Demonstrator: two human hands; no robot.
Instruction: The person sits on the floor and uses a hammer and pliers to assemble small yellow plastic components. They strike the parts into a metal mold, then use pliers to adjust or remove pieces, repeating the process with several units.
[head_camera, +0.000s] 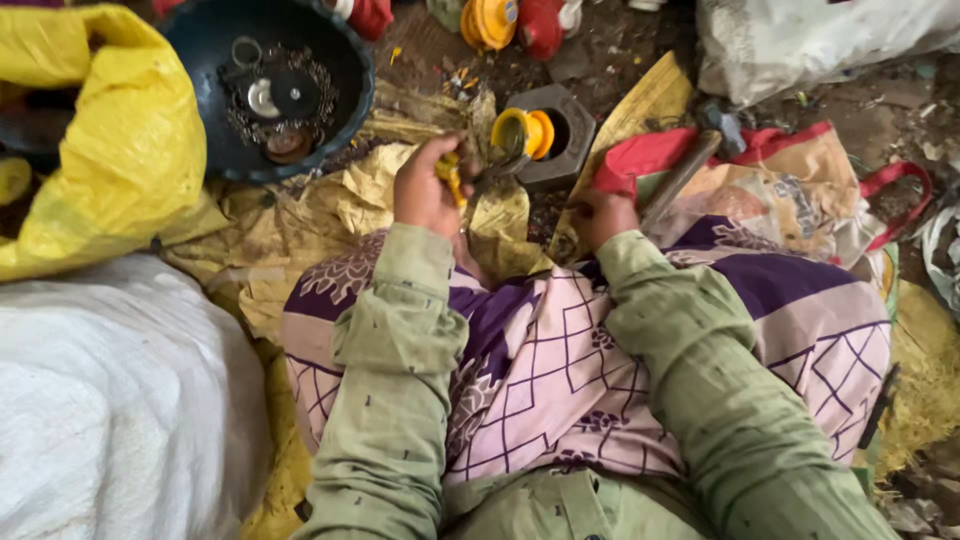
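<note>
1. yellow sacking (95, 160) heaped at 10 o'clock of the left hand (425, 195), touching a dark bowl (265, 85) of small metal scraps at 11 o'clock.
2. hexagonal grey block (560, 135) lying at 2 o'clock of the left hand, with a yellow round part (525, 132) resting at its near edge.
3. left hand closed on a small yellow piece (450, 175), pressed against a thin metal tool; yellow round part just beyond, at 1 o'clock.
4. right hand (600, 215) wrapped around a hammer handle (680, 180), head pointing to 1 o'clock over a red-trimmed bag (790, 185).
5. little open room: white sack (110, 400) at 7 o'clock, lap cloth (560, 370) close below both hands.
</note>
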